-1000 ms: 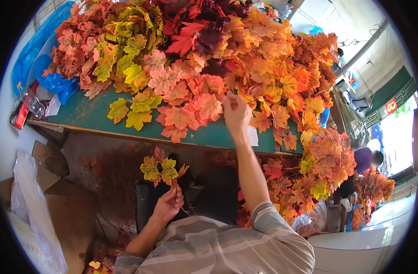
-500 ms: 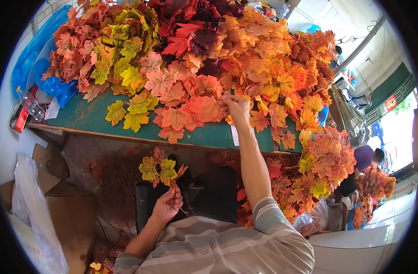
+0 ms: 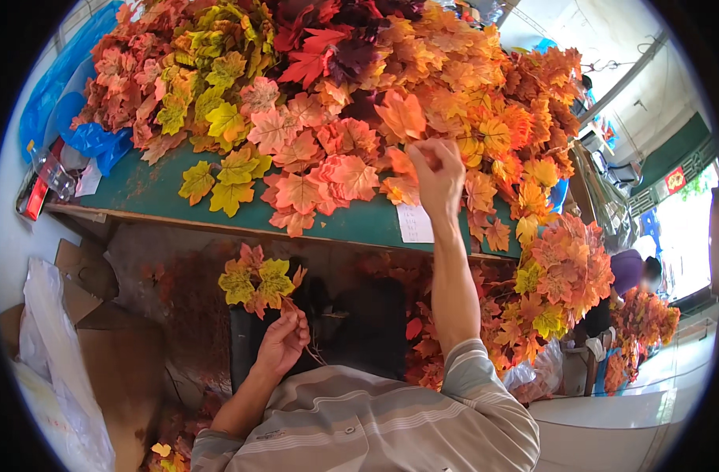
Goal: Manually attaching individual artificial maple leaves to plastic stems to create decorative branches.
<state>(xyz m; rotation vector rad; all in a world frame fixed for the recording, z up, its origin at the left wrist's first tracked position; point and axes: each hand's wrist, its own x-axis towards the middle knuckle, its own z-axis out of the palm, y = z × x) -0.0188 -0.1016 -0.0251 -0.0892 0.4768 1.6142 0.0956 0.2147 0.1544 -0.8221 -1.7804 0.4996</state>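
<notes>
My left hand (image 3: pixel 283 340) is closed in a pinch on the thin stems of a small spray of artificial maple leaves (image 3: pixel 255 282). Yellow-green and pinkish-orange leaves fan out above its fingertips, in front of the table's near edge. Over the table, my right hand (image 3: pixel 440 169) pinches the stem end of a single orange maple leaf (image 3: pixel 401 116), which stands up beyond the fingertips. Just below that hand lie orange leaves at the front of the heap (image 3: pixel 446 94). Salmon-pink leaves (image 3: pixel 328 177) spread to its left.
The green table (image 3: pixel 131 197) carries heaps of yellow-green leaves (image 3: pixel 226 79) and dark red leaves (image 3: pixel 316 59). A paper slip (image 3: pixel 415 224) lies by its front edge. Blue plastic (image 3: pixel 100 149) and a clear bottle (image 3: pixel 53 175) sit at left. A leaf bunch (image 3: pixel 568 267) hangs right; a person (image 3: pixel 627 271) is beyond.
My right hand has moved slightly right and nearer, lifting an orange leaf that now stands clear of the heap. My left hand has shifted a little left and lower with the spray.
</notes>
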